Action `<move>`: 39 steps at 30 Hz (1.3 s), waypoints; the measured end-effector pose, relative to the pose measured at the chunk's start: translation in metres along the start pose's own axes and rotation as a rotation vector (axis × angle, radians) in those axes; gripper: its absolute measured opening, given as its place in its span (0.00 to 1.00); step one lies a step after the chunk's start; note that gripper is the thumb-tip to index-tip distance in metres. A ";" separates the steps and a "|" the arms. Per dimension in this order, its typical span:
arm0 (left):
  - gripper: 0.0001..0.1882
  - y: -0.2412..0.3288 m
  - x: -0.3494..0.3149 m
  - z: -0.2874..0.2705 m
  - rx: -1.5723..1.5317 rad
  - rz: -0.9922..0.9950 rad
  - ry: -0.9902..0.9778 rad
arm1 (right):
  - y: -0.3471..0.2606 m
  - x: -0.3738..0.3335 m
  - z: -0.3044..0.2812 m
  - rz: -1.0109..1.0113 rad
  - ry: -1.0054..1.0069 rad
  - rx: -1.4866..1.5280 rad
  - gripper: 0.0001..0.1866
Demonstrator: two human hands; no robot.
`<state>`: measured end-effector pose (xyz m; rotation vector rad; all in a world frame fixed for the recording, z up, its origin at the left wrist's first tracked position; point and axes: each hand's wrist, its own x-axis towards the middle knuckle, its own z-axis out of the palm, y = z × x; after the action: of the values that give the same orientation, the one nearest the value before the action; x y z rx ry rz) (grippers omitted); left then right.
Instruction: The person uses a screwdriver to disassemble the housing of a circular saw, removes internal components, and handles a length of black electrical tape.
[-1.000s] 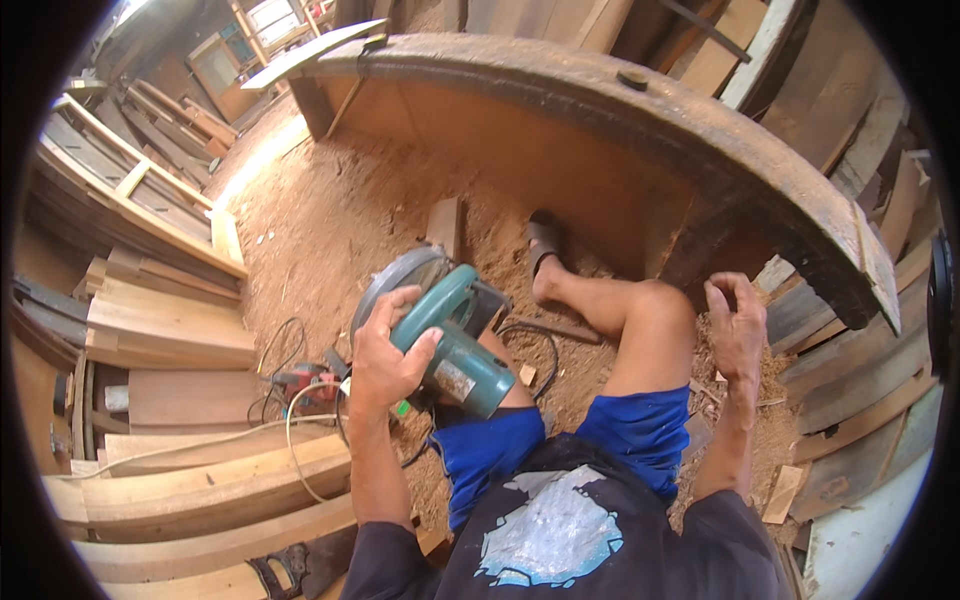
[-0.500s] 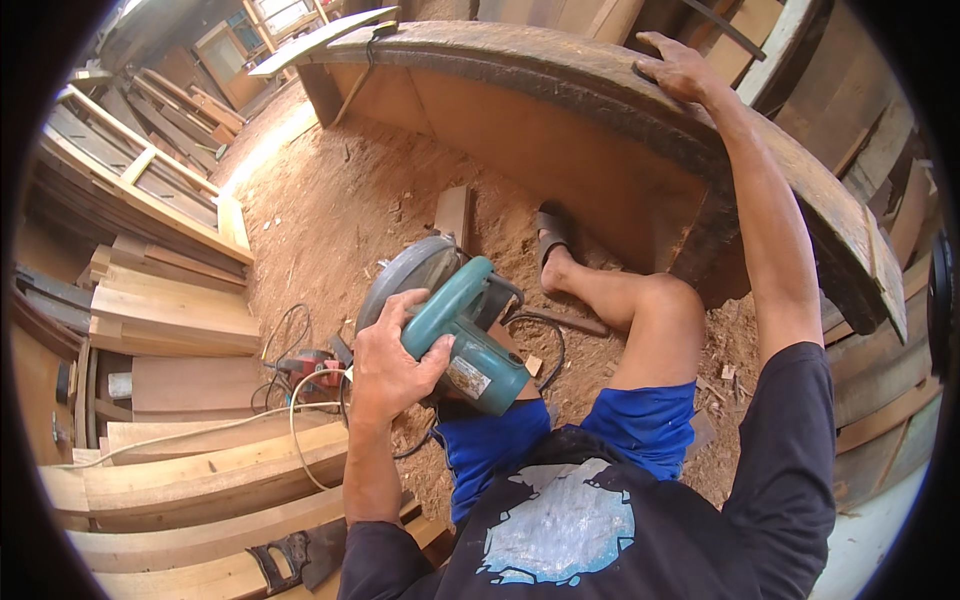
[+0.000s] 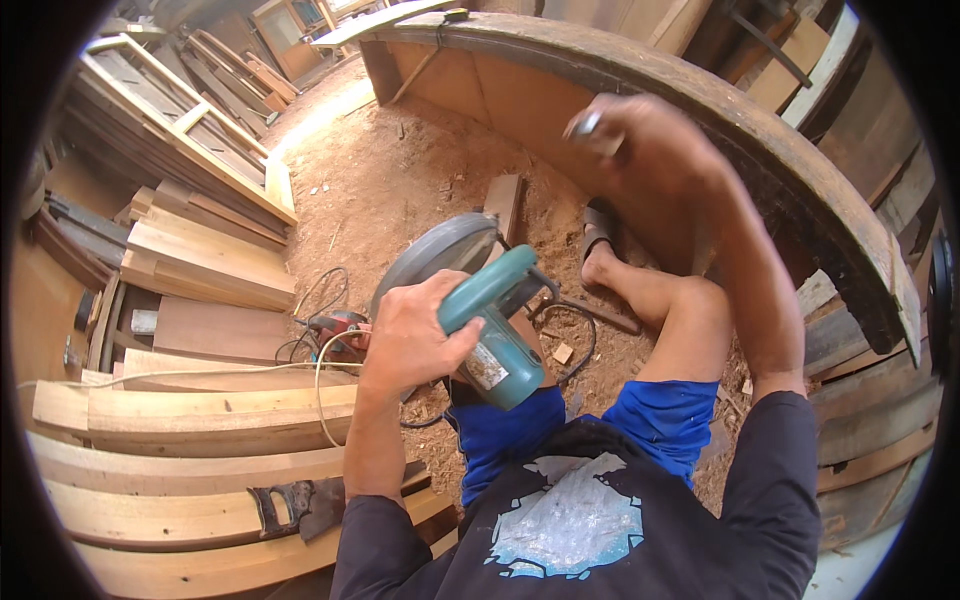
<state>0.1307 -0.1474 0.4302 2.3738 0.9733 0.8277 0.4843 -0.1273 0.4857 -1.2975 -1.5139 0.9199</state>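
A green circular saw (image 3: pixel 498 335) with a grey blade guard (image 3: pixel 430 255) lies tilted over my left thigh. My left hand (image 3: pixel 418 330) is closed around it, with the thumb pressed against the green housing. My right hand (image 3: pixel 655 150) is raised in front of the curved wooden workbench (image 3: pixel 640 65) and smeared by motion. A small silvery thing (image 3: pixel 588 124) shows at its fingers, which look closed on it; its kind is too blurred to tell. The black power cord (image 3: pixel 585 365) loops beside the saw.
Stacked timber (image 3: pixel 220 410) fills the left side, with a handsaw (image 3: pixel 300 505) lying on it. A red power tool (image 3: pixel 340 328) sits by the stack. A board (image 3: pixel 505 205) lies on the sawdust-covered ground (image 3: pixel 400 170). More planks (image 3: pixel 870 410) lean at the right.
My right hand has left the bench's top edge and come down and leftward, with a silvery thing now showing in it. My left hand stays on the circular saw. The view has shifted slightly.
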 end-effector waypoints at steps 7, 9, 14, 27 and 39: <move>0.22 0.007 -0.002 -0.012 0.082 0.157 -0.008 | -0.016 -0.028 0.117 -0.227 -0.137 -0.509 0.47; 0.21 0.012 -0.008 -0.018 0.030 0.121 -0.071 | -0.023 -0.029 0.122 -0.232 -0.191 -0.476 0.51; 0.22 0.007 -0.009 -0.021 -0.007 0.136 -0.029 | -0.020 -0.033 0.117 -0.304 -0.449 -0.341 0.45; 0.21 -0.011 0.008 0.002 -0.205 0.165 0.192 | -0.018 -0.021 0.118 -0.185 -0.639 0.052 0.41; 0.21 -0.008 0.132 0.012 0.379 0.382 0.439 | 0.020 0.035 0.080 0.004 -0.006 0.126 0.31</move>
<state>0.2109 -0.0470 0.4643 2.8223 0.9077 1.4682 0.4136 -0.0876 0.4483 -1.2082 -1.4345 1.0062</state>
